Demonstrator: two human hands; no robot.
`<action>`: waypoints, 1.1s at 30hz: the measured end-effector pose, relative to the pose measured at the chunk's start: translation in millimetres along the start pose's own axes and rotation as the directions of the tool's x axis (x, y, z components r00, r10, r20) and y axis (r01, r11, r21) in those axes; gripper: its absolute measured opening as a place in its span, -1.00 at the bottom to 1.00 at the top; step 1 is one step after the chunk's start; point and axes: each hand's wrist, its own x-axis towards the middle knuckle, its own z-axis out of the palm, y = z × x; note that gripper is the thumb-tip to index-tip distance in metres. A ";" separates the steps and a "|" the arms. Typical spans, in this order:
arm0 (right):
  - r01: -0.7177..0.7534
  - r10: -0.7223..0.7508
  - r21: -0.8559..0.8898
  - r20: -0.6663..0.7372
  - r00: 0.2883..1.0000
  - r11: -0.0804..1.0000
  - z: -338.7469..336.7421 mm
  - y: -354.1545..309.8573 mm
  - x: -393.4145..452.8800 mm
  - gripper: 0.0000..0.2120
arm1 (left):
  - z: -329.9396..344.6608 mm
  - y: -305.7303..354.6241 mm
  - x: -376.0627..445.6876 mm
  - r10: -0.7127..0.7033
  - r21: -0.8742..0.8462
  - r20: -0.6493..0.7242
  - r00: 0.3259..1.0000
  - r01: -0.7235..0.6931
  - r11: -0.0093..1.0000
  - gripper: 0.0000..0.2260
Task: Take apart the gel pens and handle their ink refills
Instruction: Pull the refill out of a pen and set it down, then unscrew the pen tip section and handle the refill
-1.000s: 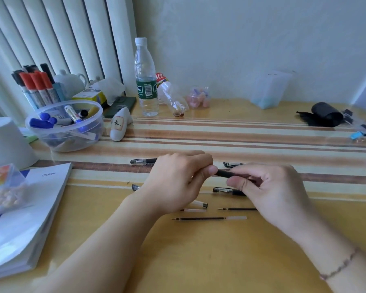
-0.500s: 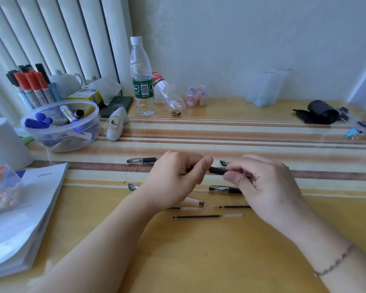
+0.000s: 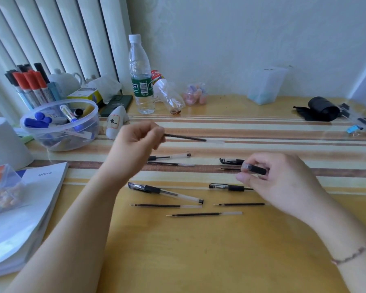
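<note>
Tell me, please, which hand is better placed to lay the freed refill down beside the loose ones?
Left, probably: the left hand already pinches the refill, while the right hand is occupied with the pen barrel.

Soft, bright daylight enters from the blinds (image 3: 51, 39) at upper left, casting faint shadows and a pale sheen on the far surface (image 3: 262, 132), while wide-angle distortion bends the frame edges and the left hand (image 3: 135, 138) shows slight blur.
</note>
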 end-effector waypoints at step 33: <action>-0.077 0.073 0.067 0.053 0.996 0.995 -11.8 18.8 9.5 -0.83 | 29.8 27.3 -35.2 -0.140 0.491 0.732 0.667 -0.374 0.787 -0.77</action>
